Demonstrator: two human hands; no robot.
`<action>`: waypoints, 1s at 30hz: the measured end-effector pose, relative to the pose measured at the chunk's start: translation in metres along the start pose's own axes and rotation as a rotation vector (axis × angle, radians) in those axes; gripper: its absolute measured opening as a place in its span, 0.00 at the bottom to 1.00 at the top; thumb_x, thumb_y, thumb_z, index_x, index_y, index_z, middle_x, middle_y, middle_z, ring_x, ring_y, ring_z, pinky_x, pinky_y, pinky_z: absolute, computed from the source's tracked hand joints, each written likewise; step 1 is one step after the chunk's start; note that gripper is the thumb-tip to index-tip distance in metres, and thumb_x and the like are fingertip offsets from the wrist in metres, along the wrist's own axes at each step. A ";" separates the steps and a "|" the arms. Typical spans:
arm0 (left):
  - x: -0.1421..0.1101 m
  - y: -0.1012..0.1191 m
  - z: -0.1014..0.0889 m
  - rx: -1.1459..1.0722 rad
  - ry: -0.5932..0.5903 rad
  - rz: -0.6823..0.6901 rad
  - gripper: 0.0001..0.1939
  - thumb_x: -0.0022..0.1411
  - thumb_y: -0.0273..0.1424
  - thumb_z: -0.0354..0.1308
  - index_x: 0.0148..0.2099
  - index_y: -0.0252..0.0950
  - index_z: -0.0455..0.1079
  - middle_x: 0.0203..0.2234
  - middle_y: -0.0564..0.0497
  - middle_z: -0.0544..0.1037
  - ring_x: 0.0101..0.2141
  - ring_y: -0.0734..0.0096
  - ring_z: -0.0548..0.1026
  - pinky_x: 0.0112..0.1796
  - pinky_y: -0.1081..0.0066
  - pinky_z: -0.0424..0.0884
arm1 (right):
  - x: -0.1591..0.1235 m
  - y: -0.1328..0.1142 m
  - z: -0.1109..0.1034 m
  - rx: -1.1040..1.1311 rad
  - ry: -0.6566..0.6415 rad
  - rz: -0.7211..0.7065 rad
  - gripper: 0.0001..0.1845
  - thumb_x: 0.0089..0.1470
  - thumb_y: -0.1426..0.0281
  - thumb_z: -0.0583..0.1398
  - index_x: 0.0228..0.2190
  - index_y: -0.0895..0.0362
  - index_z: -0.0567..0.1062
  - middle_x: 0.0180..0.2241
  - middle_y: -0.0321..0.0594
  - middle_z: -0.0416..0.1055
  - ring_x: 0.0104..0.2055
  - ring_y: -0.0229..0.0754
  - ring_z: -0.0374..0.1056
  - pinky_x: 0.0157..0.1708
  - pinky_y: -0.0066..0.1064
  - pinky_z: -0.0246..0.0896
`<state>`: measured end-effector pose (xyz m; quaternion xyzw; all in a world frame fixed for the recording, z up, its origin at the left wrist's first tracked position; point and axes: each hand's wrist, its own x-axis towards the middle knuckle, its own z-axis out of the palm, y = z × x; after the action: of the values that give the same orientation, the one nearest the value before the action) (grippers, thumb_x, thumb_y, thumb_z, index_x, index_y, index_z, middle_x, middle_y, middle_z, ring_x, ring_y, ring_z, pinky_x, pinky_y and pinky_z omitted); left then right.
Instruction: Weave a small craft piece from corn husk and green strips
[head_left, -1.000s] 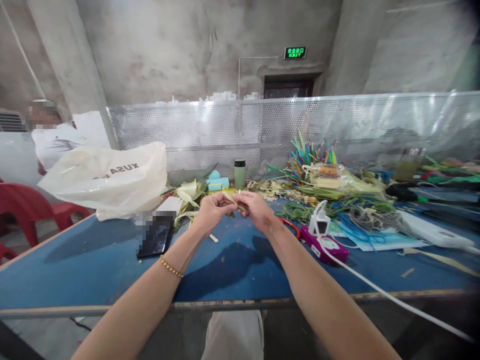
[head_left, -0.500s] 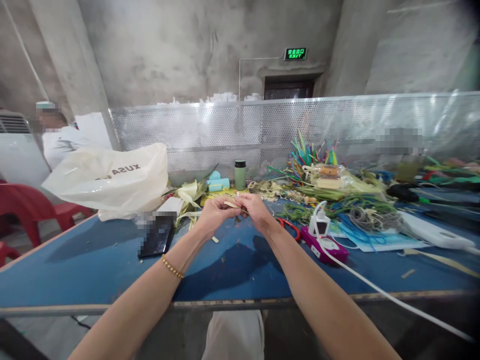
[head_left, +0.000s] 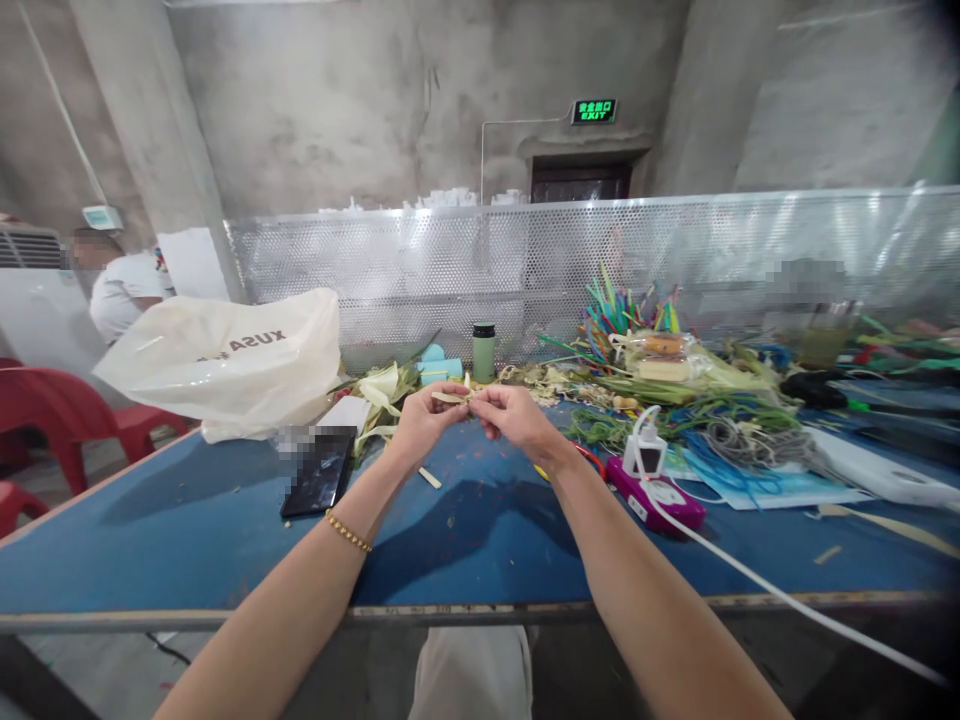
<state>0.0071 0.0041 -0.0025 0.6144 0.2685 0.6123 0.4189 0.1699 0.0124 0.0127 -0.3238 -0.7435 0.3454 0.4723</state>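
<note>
Pinched a pale strip (head_left: 448, 398) between the thumb and fingers of the nearly closed left hand (head_left: 421, 425), and nipped its right end in the drawn-together fingertips of the right hand (head_left: 517, 415). Held it above the blue worktop (head_left: 465, 570), in front of the green bottle (head_left: 484, 357). Wore a gold beaded bracelet (head_left: 347, 531) on the left wrist.

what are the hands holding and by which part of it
A small pale strip, between the fingertips of the left hand and right hand; exactly which part each pinches is too small to tell.
</note>
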 end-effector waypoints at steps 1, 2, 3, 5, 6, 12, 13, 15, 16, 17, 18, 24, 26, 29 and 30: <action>0.000 0.000 0.000 0.008 -0.016 0.004 0.18 0.45 0.32 0.70 0.39 0.32 0.75 0.26 0.51 0.78 0.28 0.74 0.74 0.34 0.72 0.69 | -0.001 -0.001 0.000 0.004 -0.005 0.000 0.15 0.49 0.59 0.61 0.23 0.58 0.71 0.15 0.31 0.64 0.17 0.32 0.59 0.18 0.24 0.53; 0.000 0.000 0.000 0.019 -0.025 0.009 0.17 0.45 0.32 0.70 0.39 0.32 0.75 0.27 0.51 0.78 0.28 0.74 0.74 0.34 0.72 0.69 | -0.001 -0.002 0.000 0.001 -0.012 -0.006 0.14 0.50 0.60 0.60 0.23 0.58 0.71 0.15 0.32 0.64 0.18 0.32 0.59 0.19 0.24 0.53; 0.000 0.000 0.000 0.035 -0.026 0.017 0.16 0.45 0.33 0.70 0.38 0.32 0.75 0.26 0.50 0.78 0.28 0.73 0.74 0.33 0.72 0.70 | -0.002 -0.003 -0.001 -0.009 -0.021 -0.014 0.13 0.50 0.61 0.60 0.24 0.59 0.71 0.15 0.32 0.64 0.18 0.32 0.59 0.19 0.24 0.53; 0.000 0.000 -0.001 0.089 -0.012 0.039 0.15 0.46 0.34 0.69 0.36 0.32 0.76 0.25 0.50 0.78 0.26 0.73 0.74 0.32 0.72 0.70 | -0.003 -0.004 -0.001 -0.051 -0.035 -0.032 0.12 0.51 0.63 0.59 0.25 0.59 0.72 0.16 0.32 0.64 0.19 0.33 0.58 0.20 0.24 0.52; 0.000 0.000 -0.002 0.126 -0.007 0.048 0.15 0.46 0.34 0.69 0.36 0.32 0.76 0.24 0.50 0.78 0.25 0.72 0.75 0.30 0.72 0.70 | -0.003 -0.004 -0.001 -0.078 -0.037 -0.038 0.11 0.51 0.64 0.58 0.25 0.59 0.72 0.16 0.32 0.63 0.19 0.33 0.58 0.20 0.24 0.51; 0.001 -0.002 -0.003 0.252 0.022 0.069 0.12 0.51 0.34 0.66 0.37 0.32 0.75 0.22 0.49 0.79 0.26 0.68 0.77 0.30 0.71 0.72 | 0.001 0.000 0.000 -0.298 0.054 -0.152 0.11 0.53 0.65 0.57 0.23 0.58 0.71 0.18 0.33 0.64 0.22 0.35 0.56 0.24 0.27 0.49; 0.001 -0.002 -0.002 0.246 0.032 0.071 0.12 0.51 0.34 0.66 0.36 0.32 0.75 0.23 0.49 0.79 0.26 0.68 0.78 0.30 0.71 0.72 | 0.002 0.001 0.000 -0.333 0.069 -0.183 0.11 0.53 0.66 0.57 0.22 0.57 0.71 0.19 0.33 0.65 0.23 0.35 0.57 0.25 0.27 0.50; 0.001 -0.004 -0.001 0.225 0.057 0.070 0.11 0.50 0.33 0.66 0.35 0.32 0.75 0.23 0.49 0.79 0.26 0.68 0.78 0.31 0.71 0.72 | 0.003 0.002 0.001 -0.391 0.094 -0.228 0.10 0.53 0.68 0.57 0.22 0.57 0.70 0.22 0.35 0.68 0.26 0.36 0.59 0.28 0.28 0.51; 0.001 -0.004 -0.001 0.216 0.071 0.069 0.10 0.50 0.33 0.65 0.35 0.32 0.75 0.23 0.49 0.79 0.26 0.68 0.78 0.31 0.71 0.71 | 0.004 0.001 0.001 -0.413 0.104 -0.241 0.09 0.53 0.68 0.56 0.23 0.57 0.70 0.23 0.36 0.69 0.27 0.37 0.61 0.29 0.28 0.52; 0.001 -0.005 0.000 0.208 0.085 0.068 0.10 0.50 0.32 0.65 0.35 0.32 0.75 0.23 0.49 0.79 0.26 0.69 0.77 0.31 0.71 0.71 | 0.004 0.001 0.002 -0.429 0.111 -0.249 0.09 0.54 0.69 0.56 0.23 0.57 0.70 0.24 0.36 0.70 0.28 0.37 0.61 0.30 0.28 0.52; 0.001 -0.005 0.001 0.200 0.099 0.067 0.10 0.50 0.32 0.65 0.34 0.32 0.74 0.23 0.49 0.79 0.26 0.69 0.77 0.31 0.71 0.71 | 0.004 0.001 0.002 -0.442 0.118 -0.254 0.09 0.54 0.69 0.56 0.23 0.57 0.69 0.24 0.37 0.70 0.28 0.37 0.62 0.31 0.28 0.52; 0.002 -0.007 0.003 0.171 0.135 0.052 0.10 0.49 0.31 0.65 0.34 0.32 0.74 0.22 0.50 0.78 0.24 0.70 0.76 0.29 0.72 0.70 | 0.003 -0.001 0.002 -0.491 0.130 -0.263 0.09 0.55 0.69 0.55 0.24 0.56 0.68 0.25 0.36 0.69 0.29 0.38 0.62 0.31 0.28 0.52; 0.001 -0.005 0.004 0.173 0.150 0.052 0.10 0.49 0.31 0.65 0.34 0.31 0.74 0.21 0.51 0.77 0.24 0.71 0.76 0.28 0.72 0.70 | 0.002 -0.002 0.002 -0.483 0.126 -0.260 0.08 0.55 0.69 0.55 0.25 0.56 0.68 0.25 0.36 0.69 0.28 0.38 0.62 0.31 0.29 0.52; 0.000 -0.003 0.006 0.178 0.174 0.049 0.09 0.49 0.30 0.64 0.33 0.31 0.74 0.20 0.51 0.77 0.23 0.71 0.75 0.28 0.73 0.70 | 0.001 -0.004 0.002 -0.465 0.119 -0.261 0.09 0.55 0.69 0.55 0.24 0.56 0.68 0.24 0.36 0.69 0.28 0.38 0.62 0.32 0.29 0.52; -0.001 -0.002 0.007 0.177 0.181 0.048 0.09 0.49 0.30 0.64 0.33 0.32 0.74 0.20 0.51 0.77 0.23 0.71 0.75 0.28 0.73 0.69 | 0.001 -0.005 0.002 -0.461 0.117 -0.262 0.09 0.55 0.69 0.55 0.24 0.56 0.69 0.24 0.36 0.69 0.28 0.38 0.62 0.32 0.29 0.52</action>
<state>0.0140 0.0032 -0.0039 0.5976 0.3434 0.6489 0.3222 0.1672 0.0106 0.0165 -0.3434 -0.8095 0.0837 0.4689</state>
